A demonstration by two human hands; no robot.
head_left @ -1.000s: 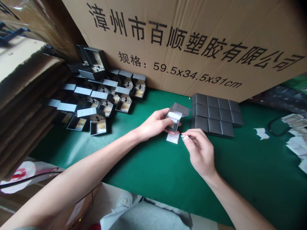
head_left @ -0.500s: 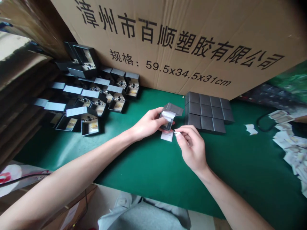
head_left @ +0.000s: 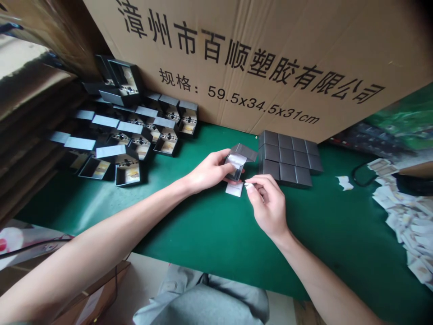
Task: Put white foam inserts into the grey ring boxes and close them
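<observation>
Below, green tabletop (head_left: 192,234) before printed carton (head_left: 250,74).

So the left hand (head_left: 211,170) has a little dark box (head_left: 245,151) with its lid up and something white inside. The right hand (head_left: 269,202) is pinching a small white piece (head_left: 249,186), too tiny to make out. White card (head_left: 233,189) just below the box. On the green desk (head_left: 203,232) there's a bunch of open boxes (head_left: 127,176) off to the left, a neat block of closed ones (head_left: 287,157) to the right, a white scrap (head_left: 344,183), loose white packets (head_left: 407,219) near the edge, and a big printed carton (head_left: 203,74) behind.
</observation>
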